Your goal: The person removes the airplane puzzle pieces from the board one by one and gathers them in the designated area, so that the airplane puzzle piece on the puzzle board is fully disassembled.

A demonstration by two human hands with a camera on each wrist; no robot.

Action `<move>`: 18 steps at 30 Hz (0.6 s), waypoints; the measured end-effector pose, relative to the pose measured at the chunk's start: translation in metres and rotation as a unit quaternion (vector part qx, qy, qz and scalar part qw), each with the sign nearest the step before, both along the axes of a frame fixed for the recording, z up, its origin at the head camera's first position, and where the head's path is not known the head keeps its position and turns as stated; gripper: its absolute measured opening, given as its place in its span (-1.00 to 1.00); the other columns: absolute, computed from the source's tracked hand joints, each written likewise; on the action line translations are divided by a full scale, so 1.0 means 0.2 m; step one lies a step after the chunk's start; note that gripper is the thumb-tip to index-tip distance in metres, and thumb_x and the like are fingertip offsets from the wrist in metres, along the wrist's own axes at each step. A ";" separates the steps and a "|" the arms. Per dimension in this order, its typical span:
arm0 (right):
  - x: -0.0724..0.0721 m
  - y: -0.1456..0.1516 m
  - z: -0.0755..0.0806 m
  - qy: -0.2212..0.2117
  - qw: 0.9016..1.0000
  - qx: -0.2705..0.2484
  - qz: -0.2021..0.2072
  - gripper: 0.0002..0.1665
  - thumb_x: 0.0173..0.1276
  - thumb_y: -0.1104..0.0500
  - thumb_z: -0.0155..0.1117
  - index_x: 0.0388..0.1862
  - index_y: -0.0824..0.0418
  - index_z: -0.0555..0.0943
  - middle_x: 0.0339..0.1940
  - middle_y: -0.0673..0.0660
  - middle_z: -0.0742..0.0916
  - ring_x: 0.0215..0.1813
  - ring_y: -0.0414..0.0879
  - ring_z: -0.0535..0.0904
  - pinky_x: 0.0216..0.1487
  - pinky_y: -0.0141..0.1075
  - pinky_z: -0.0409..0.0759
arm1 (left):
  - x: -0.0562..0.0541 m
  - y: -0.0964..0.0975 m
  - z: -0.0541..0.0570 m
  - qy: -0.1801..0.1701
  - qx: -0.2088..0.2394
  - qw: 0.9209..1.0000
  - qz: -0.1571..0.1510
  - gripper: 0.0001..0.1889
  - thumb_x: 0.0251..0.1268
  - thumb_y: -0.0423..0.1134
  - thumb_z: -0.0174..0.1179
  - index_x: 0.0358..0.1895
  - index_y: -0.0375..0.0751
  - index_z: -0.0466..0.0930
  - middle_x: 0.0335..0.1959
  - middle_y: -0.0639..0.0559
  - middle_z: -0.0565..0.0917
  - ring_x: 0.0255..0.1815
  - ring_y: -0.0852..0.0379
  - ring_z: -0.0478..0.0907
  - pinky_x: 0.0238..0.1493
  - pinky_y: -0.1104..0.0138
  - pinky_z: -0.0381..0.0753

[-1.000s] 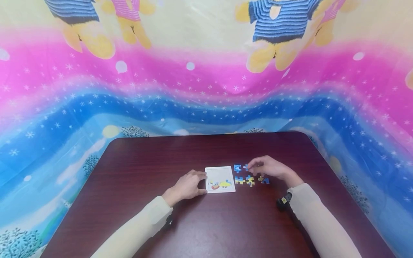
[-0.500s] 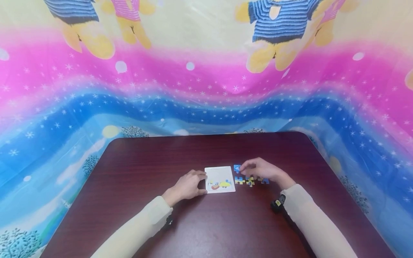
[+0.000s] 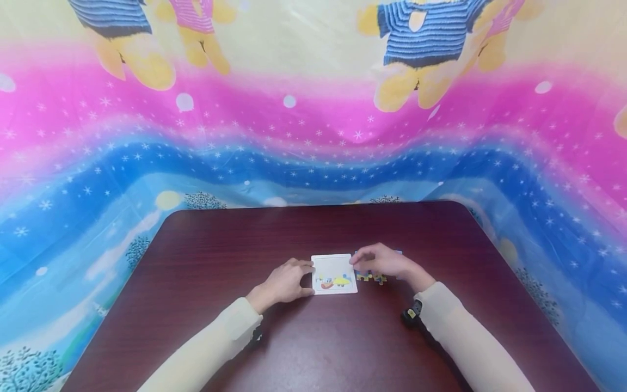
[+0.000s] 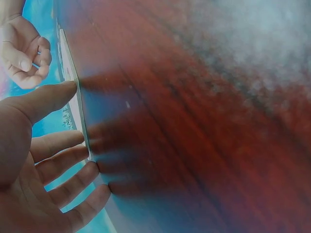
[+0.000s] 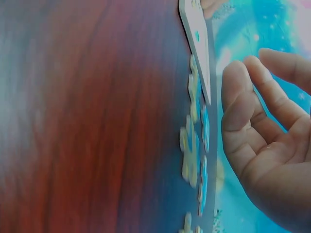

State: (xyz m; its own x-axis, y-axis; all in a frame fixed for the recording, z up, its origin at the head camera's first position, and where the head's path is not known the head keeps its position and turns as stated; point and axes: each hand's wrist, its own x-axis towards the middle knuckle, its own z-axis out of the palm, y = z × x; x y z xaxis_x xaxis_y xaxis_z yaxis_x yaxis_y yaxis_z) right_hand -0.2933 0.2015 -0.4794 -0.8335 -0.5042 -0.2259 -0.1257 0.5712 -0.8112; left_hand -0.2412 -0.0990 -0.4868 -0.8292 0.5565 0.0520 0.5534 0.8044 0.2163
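A square white puzzle tray [image 3: 333, 265] lies flat on the table, with a yellow and red picture along its near side. My left hand [image 3: 281, 280] rests at the tray's left edge. The left wrist view has its thumb and nearly straight fingertips touching that edge [image 4: 81, 109]. Above the tray's right edge hovers my right hand [image 3: 382, 261], fingers loosely bent, with no piece visible in them in the right wrist view. Beneath it lie several blue and yellow jigsaw pieces [image 5: 189, 150], partly hidden by the hand in the head view.
The dark red-brown table [image 3: 303, 337] has rounded far corners. A colourful curtain [image 3: 313, 136] with snowflakes and bears hangs behind and around it. A black wrist device [image 3: 410, 314] sits below the right sleeve.
My right hand has moved left across the jigsaw pieces to the tray's right edge, uncovering part of the far row's right end. The left hand and tray stay essentially in place.
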 end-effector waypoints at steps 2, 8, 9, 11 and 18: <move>0.00 -0.03 -0.01 0.002 1.000 -0.004 0.001 -0.74 0.37 0.10 0.35 0.00 0.10 0.73 -0.24 0.13 0.77 -0.43 -0.02 0.57 -0.46 -0.23 0.55 | 0.00 0.00 0.00 0.000 0.004 1.000 -0.002 -0.43 0.11 0.03 0.44 0.17 -0.16 0.65 0.29 -0.05 0.62 0.23 -0.08 0.56 0.16 0.11 0.63; 0.02 -0.11 -0.01 0.007 1.000 -0.002 0.011 -0.76 0.35 0.15 0.34 -0.01 0.06 0.74 -0.10 0.04 0.76 -0.39 -0.03 0.59 -0.38 -0.19 0.61 | 0.00 0.00 0.00 -0.001 0.017 1.000 -0.003 -0.44 0.10 0.00 0.46 0.16 -0.20 0.66 0.28 -0.07 0.62 0.22 -0.12 0.56 0.17 0.08 0.62; 0.02 -0.12 -0.02 0.008 1.000 0.000 0.014 -0.76 0.35 0.14 0.34 -0.02 0.05 0.74 -0.08 0.03 0.76 -0.38 -0.03 0.59 -0.38 -0.19 0.61 | 0.00 0.00 0.00 -0.001 0.018 1.000 -0.003 -0.44 0.10 0.00 0.46 0.15 -0.20 0.66 0.27 -0.08 0.63 0.22 -0.12 0.56 0.16 0.07 0.62; 0.02 -0.14 -0.02 0.006 1.000 0.003 0.021 -0.77 0.37 0.12 0.34 -0.02 0.03 0.74 -0.11 0.03 0.77 -0.41 -0.03 0.58 -0.40 -0.20 0.59 | 0.00 0.00 0.00 0.000 0.019 1.000 -0.004 -0.44 0.09 -0.01 0.47 0.14 -0.21 0.66 0.26 -0.08 0.63 0.21 -0.12 0.57 0.16 0.07 0.62; 0.02 -0.20 -0.03 0.008 0.999 -0.001 0.038 -0.78 0.36 0.12 0.34 -0.03 0.01 0.74 -0.15 0.03 0.76 -0.47 0.00 0.57 -0.49 -0.19 0.60 | 0.00 0.00 0.00 -0.002 0.028 1.000 -0.005 -0.44 0.09 0.00 0.46 0.15 -0.19 0.66 0.26 -0.07 0.63 0.21 -0.12 0.56 0.16 0.06 0.62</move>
